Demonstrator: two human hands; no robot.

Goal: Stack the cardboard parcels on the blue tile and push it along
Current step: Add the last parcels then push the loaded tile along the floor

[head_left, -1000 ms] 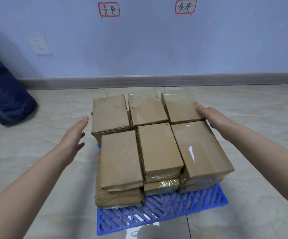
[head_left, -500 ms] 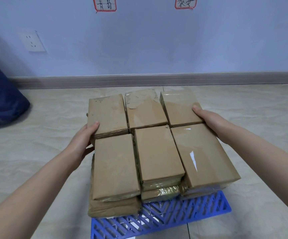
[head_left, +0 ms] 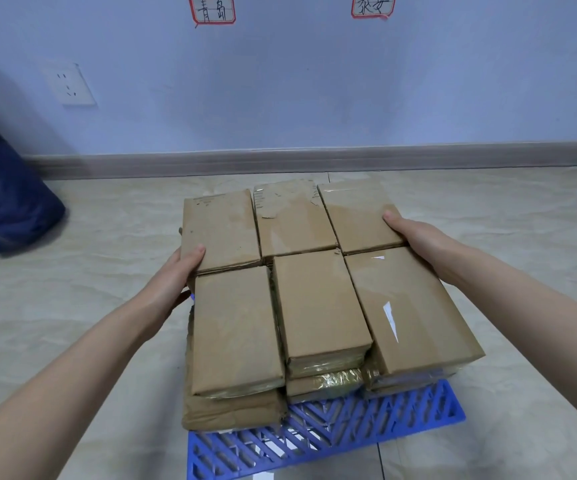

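Observation:
Several brown cardboard parcels (head_left: 318,306) lie stacked in layers on a blue slatted tile (head_left: 318,441) on the floor. The top layer forms two rows of three. My left hand (head_left: 176,277) clasps the left side of the stack, its thumb on the far-left top parcel (head_left: 219,228). My right hand (head_left: 418,237) clasps the right side, thumb resting on the far-right top parcel (head_left: 356,211). The tile's near edge sticks out in front of the stack; the rest of it is hidden beneath the parcels.
Beige tiled floor surrounds the stack. A wall with a grey skirting board (head_left: 314,161) stands just beyond it, bearing a white socket (head_left: 69,84) and two red-framed labels (head_left: 212,10). A dark blue bundle (head_left: 3,188) sits at the far left.
My left hand swung in from open air and closed on the stack's left side. My right hand settled its thumb on the far-right parcel. The wall looks nearer.

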